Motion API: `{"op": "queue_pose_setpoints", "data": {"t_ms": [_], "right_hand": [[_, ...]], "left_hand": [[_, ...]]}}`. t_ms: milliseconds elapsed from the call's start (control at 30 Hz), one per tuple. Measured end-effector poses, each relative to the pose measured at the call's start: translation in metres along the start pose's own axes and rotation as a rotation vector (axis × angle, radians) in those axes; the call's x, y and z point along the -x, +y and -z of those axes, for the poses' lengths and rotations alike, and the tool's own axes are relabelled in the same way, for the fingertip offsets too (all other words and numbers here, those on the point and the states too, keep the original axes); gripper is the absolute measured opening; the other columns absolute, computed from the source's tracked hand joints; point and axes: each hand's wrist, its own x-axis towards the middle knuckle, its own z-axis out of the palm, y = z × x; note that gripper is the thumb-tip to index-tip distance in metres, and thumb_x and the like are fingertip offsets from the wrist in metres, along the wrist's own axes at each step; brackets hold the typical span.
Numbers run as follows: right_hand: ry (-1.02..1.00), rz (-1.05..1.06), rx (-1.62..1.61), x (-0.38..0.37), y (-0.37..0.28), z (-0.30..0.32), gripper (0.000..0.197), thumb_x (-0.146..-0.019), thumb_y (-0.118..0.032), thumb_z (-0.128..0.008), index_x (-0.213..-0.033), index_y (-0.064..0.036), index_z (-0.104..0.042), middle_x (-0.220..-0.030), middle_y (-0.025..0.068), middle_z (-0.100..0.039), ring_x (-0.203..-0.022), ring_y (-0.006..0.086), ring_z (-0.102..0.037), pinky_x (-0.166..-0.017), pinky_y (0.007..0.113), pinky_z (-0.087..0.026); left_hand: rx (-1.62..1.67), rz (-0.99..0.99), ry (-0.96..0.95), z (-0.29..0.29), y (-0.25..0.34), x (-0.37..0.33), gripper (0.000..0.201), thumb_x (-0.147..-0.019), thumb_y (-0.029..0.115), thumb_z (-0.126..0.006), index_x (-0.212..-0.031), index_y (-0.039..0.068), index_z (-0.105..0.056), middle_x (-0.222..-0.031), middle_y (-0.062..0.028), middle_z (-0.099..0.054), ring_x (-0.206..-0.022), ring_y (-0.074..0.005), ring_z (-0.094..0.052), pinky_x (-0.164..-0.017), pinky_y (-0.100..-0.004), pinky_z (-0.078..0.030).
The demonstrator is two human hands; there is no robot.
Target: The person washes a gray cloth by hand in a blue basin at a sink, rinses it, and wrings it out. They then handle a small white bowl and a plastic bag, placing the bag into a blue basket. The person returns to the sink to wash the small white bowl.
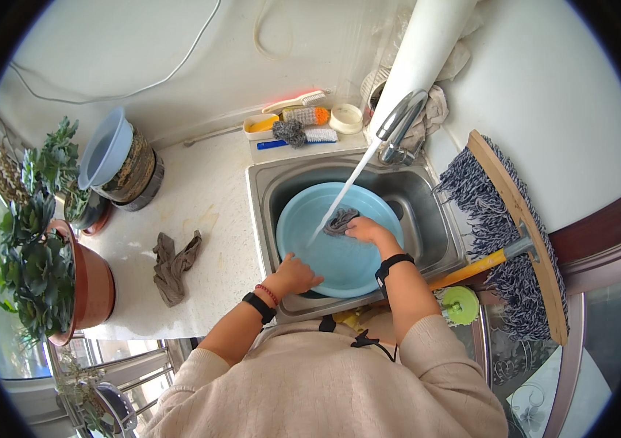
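A light-blue basin [297,209] sits in the metal sink [427,219] with water in it. A white stream of water runs down into it from the chrome faucet [402,120]. My right hand [366,229] is over the basin, its fingers closed on a wet grey cloth [341,221] near the water's surface. At the near left rim, my left hand [294,276] is curled on the basin's edge, thumb toward the inside; some of its fingers are hidden. A crumpled brown cloth [175,267] lies on the counter to the left.
Behind the sink are brushes [297,102], a steel scourer [290,132] and a small white round container [345,118]. Potted plants [90,281] and stacked pots [129,164] stand at left. A mop [518,226] leans at right, beside a white pipe [416,62].
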Motion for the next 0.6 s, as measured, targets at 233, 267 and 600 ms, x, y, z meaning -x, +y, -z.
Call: {"op": "queue_pose_setpoints", "data": {"t_ms": [233,267,600], "right_hand": [[1.189,-0.119,-0.56,-0.062,0.029,0.056,0.029,-0.084,-0.017,-0.067,-0.108,-0.0003,-0.065,-0.1,0.0178,-0.07,-0.095,0.0324,-0.066,-0.083,0.041,-0.051],[1.237,-0.211,-0.494,-0.058,0.041,0.076,0.031,-0.086,-0.016,-0.065,-0.111,0.0026,-0.063,-0.113,0.0239,-0.065,-0.104,0.0388,-0.063,-0.089,0.044,-0.05],[1.067,0.292,-1.005,-0.048,0.054,0.168,0.075,-0.091,-0.028,-0.067,-0.146,0.0058,-0.029,-0.15,0.0248,-0.028,-0.133,0.0352,-0.041,-0.108,0.039,-0.038]], "left_hand": [[0.165,0.141,0.062,0.005,0.007,0.0,0.051,-0.099,0.045,-0.042,-0.083,0.011,-0.076,-0.089,-0.0091,-0.069,-0.098,-0.0326,-0.061,-0.111,-0.0531,-0.025],[0.158,0.136,0.095,0.003,0.008,0.001,0.049,-0.099,0.045,-0.042,-0.084,0.012,-0.075,-0.088,-0.0086,-0.069,-0.096,-0.0323,-0.061,-0.111,-0.0531,-0.025],[0.25,0.241,0.073,0.003,0.01,-0.002,0.042,-0.095,0.047,-0.048,-0.089,0.015,-0.075,-0.091,-0.0058,-0.069,-0.099,-0.0279,-0.06,-0.115,-0.0503,-0.019]]}}
